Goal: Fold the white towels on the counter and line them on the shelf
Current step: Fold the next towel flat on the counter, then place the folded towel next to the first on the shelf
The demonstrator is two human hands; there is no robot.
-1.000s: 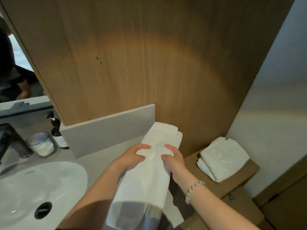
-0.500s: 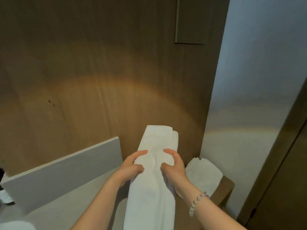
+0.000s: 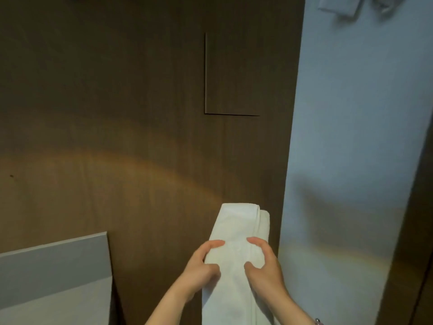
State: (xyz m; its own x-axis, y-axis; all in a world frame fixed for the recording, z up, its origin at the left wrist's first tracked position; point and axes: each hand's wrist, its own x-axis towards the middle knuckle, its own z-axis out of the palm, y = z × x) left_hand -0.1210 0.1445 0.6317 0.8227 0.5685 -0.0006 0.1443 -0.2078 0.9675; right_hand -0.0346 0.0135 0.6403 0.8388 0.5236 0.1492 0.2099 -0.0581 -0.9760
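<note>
The left grip [image 3: 199, 269] and right grip [image 3: 264, 269] each clutch one side of a long white towel [image 3: 236, 227]. Its far end points toward the wooden wall [image 3: 117, 113].

We see a plain white towel [image 3: 236, 231]. The wood panel [image 3: 117, 102] behind it is dark brown with fine vertical grain and a warm orange band of light. The backsplash [image 3: 54, 261] is plain grey, the side wall [image 3: 351, 113] pale bluish white.
</note>
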